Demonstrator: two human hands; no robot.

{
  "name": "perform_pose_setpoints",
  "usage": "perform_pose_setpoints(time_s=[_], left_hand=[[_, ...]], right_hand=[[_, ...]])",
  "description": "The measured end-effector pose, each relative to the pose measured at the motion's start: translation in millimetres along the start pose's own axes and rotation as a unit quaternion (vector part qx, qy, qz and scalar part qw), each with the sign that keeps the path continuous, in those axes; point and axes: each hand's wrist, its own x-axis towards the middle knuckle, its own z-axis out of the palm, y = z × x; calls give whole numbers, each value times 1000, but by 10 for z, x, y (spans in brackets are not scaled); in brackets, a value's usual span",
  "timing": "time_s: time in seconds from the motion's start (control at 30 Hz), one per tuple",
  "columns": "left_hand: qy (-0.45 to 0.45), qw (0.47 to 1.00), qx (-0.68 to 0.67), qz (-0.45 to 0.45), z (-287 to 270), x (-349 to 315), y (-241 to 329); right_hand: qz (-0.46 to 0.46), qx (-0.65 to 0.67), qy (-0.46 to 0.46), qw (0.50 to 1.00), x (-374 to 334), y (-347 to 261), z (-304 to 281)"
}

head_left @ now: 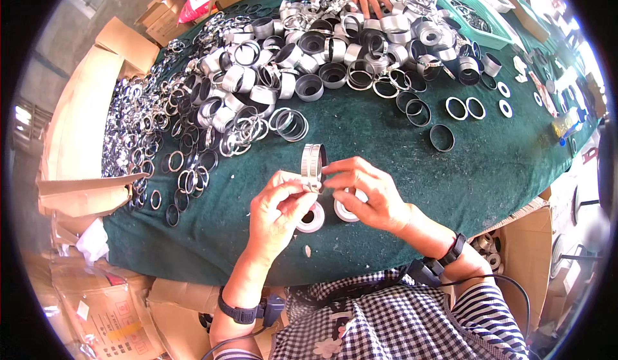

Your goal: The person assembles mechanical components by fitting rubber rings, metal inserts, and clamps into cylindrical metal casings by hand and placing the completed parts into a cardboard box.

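Your left hand (278, 209) pinches the shiny ring (309, 162) at its six o'clock, your right hand (370, 196) is half open by its three o'clock, and it looks part-done, with a big pile (312, 43) left at twelve

green tablecloth (360, 125), heaped metal rings (262, 95), basket (487, 37)

The head-worn fisheye looks down and forward, fairly close, across the green table (428, 173).
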Motion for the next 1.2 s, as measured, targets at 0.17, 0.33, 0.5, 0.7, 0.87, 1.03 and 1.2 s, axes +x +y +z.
perform_pose_setpoints(time_s=[0.17, 0.33, 0.5, 0.7, 0.87, 1.03, 1.2], left_hand=[[16, 987, 116, 109, 29, 2, -75], [-4, 945, 265, 189, -1, 32, -46], [-5, 999, -14, 35, -33, 41, 128], [-5, 996, -71, -44, 43, 50, 75], [22, 997, 61, 52, 96, -4, 47], [-15, 987, 121, 108, 126, -52, 9], [93, 987, -61, -118, -274, -257, -336]], right_hand=[[245, 194, -42, 949, 82, -90, -54], [309, 403, 1, 861, 133, -84, 69], [127, 167, -13, 978, 73, 3, 81], [113, 93, -36, 989, 27, -30, 84], [189, 163, 35, 968, -2, -73, 47], [126, 132, 14, 983, 76, 19, 46], [223, -4, -9, 975, -271, 193, -236]])
